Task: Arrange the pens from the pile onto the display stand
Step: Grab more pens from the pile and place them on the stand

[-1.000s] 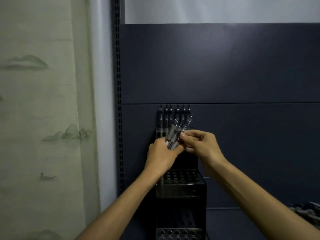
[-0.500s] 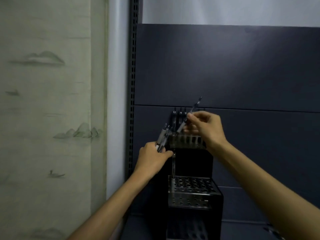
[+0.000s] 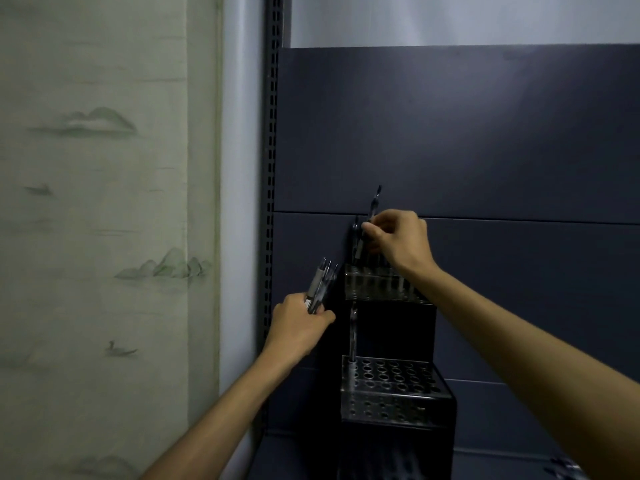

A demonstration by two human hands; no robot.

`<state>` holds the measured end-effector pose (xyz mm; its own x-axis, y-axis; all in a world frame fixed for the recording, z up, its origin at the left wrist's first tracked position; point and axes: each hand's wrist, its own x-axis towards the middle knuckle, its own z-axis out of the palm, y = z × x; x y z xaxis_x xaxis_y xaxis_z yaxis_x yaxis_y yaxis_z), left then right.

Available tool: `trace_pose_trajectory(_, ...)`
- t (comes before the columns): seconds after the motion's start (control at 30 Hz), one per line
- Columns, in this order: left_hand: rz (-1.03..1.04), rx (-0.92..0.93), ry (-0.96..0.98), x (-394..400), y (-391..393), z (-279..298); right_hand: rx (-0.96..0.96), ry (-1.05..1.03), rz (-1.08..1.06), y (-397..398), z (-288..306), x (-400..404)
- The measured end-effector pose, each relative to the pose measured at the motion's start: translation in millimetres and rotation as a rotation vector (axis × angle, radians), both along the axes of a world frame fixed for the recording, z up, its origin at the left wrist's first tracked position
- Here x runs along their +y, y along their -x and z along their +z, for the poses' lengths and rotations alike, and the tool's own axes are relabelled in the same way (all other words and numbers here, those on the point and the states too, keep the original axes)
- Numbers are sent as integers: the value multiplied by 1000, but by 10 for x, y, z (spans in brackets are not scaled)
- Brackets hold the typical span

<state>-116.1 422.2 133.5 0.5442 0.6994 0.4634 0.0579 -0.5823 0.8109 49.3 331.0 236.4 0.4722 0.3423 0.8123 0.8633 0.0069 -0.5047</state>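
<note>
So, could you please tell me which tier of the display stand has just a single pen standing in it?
The middle tier: a single pen stands at its back-left corner. The top tier holds several.

Pen pile [image 3: 568, 471] cut off at bottom edge; top-tier pens [image 3: 356, 244] dim, partly hidden.

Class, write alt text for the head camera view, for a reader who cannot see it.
A right hand pinches one pen above the top tier of a tiered black stand of holes. The left hand grips a bundle of pens beside the stand, against a dark panel.
</note>
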Motion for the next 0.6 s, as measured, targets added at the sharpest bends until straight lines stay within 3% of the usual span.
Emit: trace_pose_trajectory(0.6,6,-9,-24,-30,-91,41,-106,313,-137,152,-108,62)
